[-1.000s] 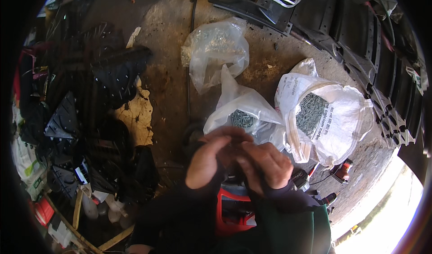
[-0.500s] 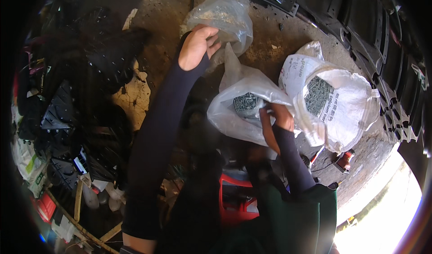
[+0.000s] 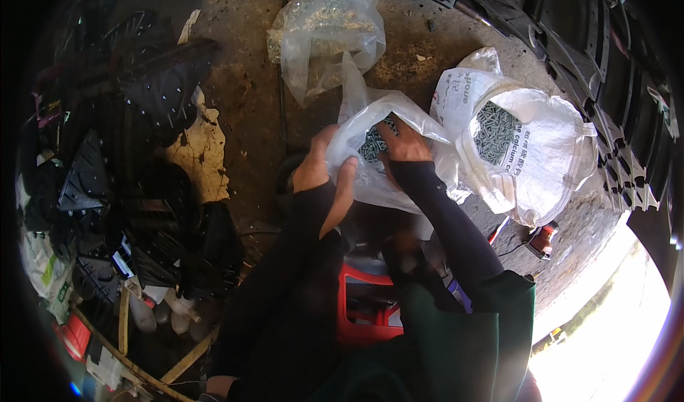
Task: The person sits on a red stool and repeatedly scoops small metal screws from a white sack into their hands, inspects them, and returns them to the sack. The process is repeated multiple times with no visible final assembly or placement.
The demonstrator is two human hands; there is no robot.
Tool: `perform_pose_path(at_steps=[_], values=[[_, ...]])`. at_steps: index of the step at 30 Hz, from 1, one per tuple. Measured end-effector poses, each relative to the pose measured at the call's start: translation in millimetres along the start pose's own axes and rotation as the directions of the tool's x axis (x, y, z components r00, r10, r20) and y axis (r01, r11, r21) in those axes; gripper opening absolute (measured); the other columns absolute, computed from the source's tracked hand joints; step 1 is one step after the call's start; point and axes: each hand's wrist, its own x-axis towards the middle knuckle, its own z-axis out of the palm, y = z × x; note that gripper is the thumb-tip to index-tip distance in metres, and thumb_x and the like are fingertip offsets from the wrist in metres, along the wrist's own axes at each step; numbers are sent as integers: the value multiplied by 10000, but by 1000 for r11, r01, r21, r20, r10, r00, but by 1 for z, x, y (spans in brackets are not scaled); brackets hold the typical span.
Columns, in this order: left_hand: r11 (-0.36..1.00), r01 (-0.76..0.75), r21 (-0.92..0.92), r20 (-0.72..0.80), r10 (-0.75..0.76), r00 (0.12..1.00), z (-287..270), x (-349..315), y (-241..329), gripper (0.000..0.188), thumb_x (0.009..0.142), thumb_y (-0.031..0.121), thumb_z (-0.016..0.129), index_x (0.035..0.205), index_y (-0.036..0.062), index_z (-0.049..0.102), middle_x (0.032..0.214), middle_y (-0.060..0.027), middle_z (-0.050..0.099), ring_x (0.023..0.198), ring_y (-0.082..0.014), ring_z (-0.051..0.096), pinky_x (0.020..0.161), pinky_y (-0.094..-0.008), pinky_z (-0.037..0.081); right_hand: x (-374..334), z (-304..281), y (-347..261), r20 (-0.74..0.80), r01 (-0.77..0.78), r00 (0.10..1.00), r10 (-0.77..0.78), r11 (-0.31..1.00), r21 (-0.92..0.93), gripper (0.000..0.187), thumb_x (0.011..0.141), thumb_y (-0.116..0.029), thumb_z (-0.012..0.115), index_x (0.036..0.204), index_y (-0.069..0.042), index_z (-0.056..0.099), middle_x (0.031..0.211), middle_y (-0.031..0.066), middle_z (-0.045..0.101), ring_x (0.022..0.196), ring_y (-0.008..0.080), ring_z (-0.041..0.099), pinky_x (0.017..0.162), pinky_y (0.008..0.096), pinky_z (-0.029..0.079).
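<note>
My left hand (image 3: pixel 322 170) grips the near left rim of a clear plastic bag (image 3: pixel 399 127) full of small dark screws and holds its mouth apart. My right hand (image 3: pixel 400 144) reaches down into that bag's opening, its fingers among the screws; I cannot see whether it holds any. Both arms wear long black sleeves. To the right stands a white woven sack (image 3: pixel 524 145), open and full of grey screws. Farther away lies a second clear plastic bag (image 3: pixel 324 31) with pale small parts inside.
A red plastic stool (image 3: pixel 363 306) sits under me. Black plastic parts (image 3: pixel 142 188) are heaped on the left, with small white bottles (image 3: pixel 167 309) and wooden sticks near them. Black ribbed panels (image 3: pixel 605 67) line the far right. A small red-and-black tool (image 3: pixel 541 238) lies on the dirty concrete floor.
My left hand drew back from the far clear bag to the near bag's rim. My right hand moved deeper into the near bag's mouth.
</note>
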Motion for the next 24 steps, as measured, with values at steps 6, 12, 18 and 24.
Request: perform_pose_path(at_steps=[6,12,18,24], values=[[1000,0,6,-18,0,1000,2,-6,-2,426,874,72,608,1291,45,525,1100,-238,665,983,-406,668,854,-439,521,7,46,16,-81,168,977,-199,943,-286,335,722,-140,734,1054,-131,689,1101,180,614,1000,372,638,855,473,532],[1000,18,17,-52,-18,998,-3,-3,-3,433,871,61,605,1297,41,530,1131,-235,644,1009,-394,657,868,-439,513,1,51,40,-178,228,952,-249,965,-131,225,804,-80,625,1008,-136,701,1082,161,645,950,357,652,820,435,539],[962,-107,251,-149,148,978,-21,4,21,389,883,1,585,1271,-21,559,1142,-209,650,1029,-342,657,921,-378,501,7,-1,58,247,-233,963,-109,131,964,290,936,-190,600,1148,8,613,1015,109,661,883,218,625,756,369,511],[898,-427,101,4,429,903,-22,-9,53,371,899,13,587,1267,-33,572,1219,-220,614,1158,-346,598,986,-388,462,-15,-39,6,407,-372,913,-14,-440,818,397,922,-157,494,1247,68,534,1185,200,614,1112,324,585,975,448,450]])
